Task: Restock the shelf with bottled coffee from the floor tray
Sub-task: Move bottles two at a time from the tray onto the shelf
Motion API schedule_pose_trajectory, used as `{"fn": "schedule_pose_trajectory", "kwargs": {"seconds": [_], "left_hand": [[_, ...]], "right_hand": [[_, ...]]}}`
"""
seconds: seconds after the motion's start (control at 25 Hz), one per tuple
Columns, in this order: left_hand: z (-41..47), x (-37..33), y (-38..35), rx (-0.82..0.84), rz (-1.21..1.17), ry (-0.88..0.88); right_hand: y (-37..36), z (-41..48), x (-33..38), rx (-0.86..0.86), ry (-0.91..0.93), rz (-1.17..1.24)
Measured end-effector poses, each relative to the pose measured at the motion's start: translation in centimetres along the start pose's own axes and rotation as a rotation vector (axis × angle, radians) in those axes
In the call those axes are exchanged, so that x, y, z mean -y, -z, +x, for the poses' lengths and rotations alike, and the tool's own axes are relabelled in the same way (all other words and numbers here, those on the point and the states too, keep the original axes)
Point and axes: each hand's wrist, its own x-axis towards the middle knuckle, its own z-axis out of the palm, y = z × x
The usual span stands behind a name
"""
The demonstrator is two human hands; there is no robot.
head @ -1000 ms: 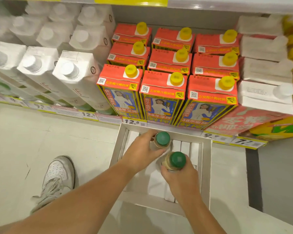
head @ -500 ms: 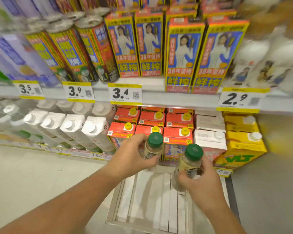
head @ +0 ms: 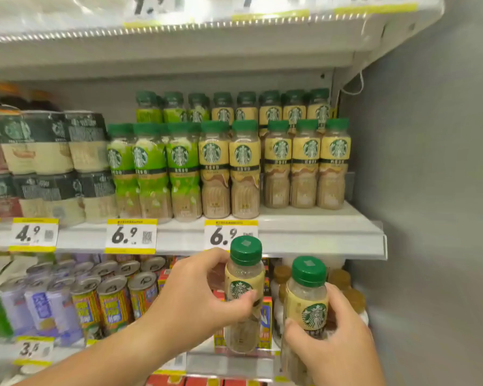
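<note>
1. My left hand is closed around a green-capped Starbucks coffee bottle, thumb across its cream label, bottle upright.
2. My right hand grips a second coffee bottle the same way, just beside the first.
3. Both bottles sit below the shelf edge carrying matching cream-label bottles.

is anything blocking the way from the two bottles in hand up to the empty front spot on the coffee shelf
Nothing visible does. The left hand's bottle and the right hand's bottle are below the shelf edge; the bare shelf front, before the set-back cream-label bottles, is open.
</note>
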Motion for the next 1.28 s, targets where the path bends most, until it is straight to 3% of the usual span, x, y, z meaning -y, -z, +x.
{"fn": "schedule_pose_trajectory", "kwargs": {"seconds": [0.24,0.48,0.72,1.04,1.28], "left_hand": [[8.7,-7.0,4.9,-0.168,-0.065,-0.080],[14.8,-9.2,5.1,-0.252,-0.113,0.059],[15.3,-8.1,0.5,-0.246,-0.128,0.152],[14.3,-8.1,-0.1,-0.321,0.055,0.074],[11.2,-5.8,-2.4,-0.277,0.103,0.197]], "right_hand": [[3.4,8.0,9.8,-0.087,0.143,-0.008],[4.5,15.3,15.0,-0.145,0.158,-0.051],[2.9,17.0,12.4,-0.119,0.009,-0.048],[3.4,16.8,9.3,-0.059,-0.026,-0.143],[4.4,15.5,6.9,0.021,-0.003,-0.328]]}}
